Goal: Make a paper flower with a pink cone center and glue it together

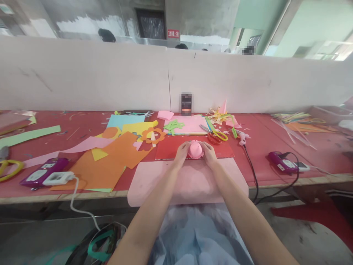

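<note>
A small pink paper piece, rounded like a cone or cup with a flared, tabbed edge, is between my two hands. My left hand grips its left side, and my right hand grips its right side. Several fingertips are hidden behind the piece. Both hands are over a red sheet near the table's front. Beneath my wrists, a large pale pink sheet hangs over the table edge. Yellow-handled scissors lie beyond my right hand, with a pink glue gun to their right.
Orange sheets and an orange flower cut-out lie to the left. Green paper strips rest behind my hands. Purple power strips with cords sit on both sides. A white partition stands at the back, with a phone before it.
</note>
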{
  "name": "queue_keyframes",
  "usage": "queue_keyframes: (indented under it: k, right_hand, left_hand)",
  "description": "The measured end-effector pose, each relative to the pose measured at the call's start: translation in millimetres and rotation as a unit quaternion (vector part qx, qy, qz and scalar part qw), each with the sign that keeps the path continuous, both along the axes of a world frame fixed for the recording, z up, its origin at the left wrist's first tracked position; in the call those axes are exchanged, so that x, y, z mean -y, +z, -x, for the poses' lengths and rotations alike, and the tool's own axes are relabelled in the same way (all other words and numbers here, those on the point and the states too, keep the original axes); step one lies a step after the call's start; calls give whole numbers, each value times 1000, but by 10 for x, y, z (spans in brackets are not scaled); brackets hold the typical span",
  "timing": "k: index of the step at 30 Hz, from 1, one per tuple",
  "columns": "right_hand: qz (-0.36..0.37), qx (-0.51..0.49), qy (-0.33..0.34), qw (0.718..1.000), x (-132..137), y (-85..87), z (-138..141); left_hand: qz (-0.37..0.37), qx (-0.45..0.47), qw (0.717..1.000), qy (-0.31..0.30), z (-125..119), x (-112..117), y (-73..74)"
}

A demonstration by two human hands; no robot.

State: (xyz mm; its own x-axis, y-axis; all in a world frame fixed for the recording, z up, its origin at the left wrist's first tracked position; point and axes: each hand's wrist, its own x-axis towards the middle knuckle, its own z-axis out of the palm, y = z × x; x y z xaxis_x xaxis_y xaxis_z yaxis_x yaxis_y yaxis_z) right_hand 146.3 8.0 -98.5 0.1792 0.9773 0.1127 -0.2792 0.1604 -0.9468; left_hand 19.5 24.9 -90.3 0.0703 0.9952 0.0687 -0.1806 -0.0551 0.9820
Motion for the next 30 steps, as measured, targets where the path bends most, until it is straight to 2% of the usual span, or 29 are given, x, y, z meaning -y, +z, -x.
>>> queue_keyframes:
  k: [7, 14, 17, 24, 30]
  right_hand:
    - [12, -35, 17, 999, -24, -19, 5]
    - [2, 19, 33, 999, 46, 55, 21]
    - [-6, 20, 45, 999, 62, 59, 26]
    - [-20, -27, 53, 998, 32, 24, 21]
    - [39, -73, 30, 996, -34, -31, 9]
  left_hand:
    - [5, -23, 999, -26, 15, -18, -15]
    - [15, -40, 998, -44, 28, -2, 8]
    - [12, -23, 998, -50, 30, 7, 8]
    - [30, 14, 999, 3, 28, -22, -38]
    - [68, 65, 996, -14, 1, -42, -68]
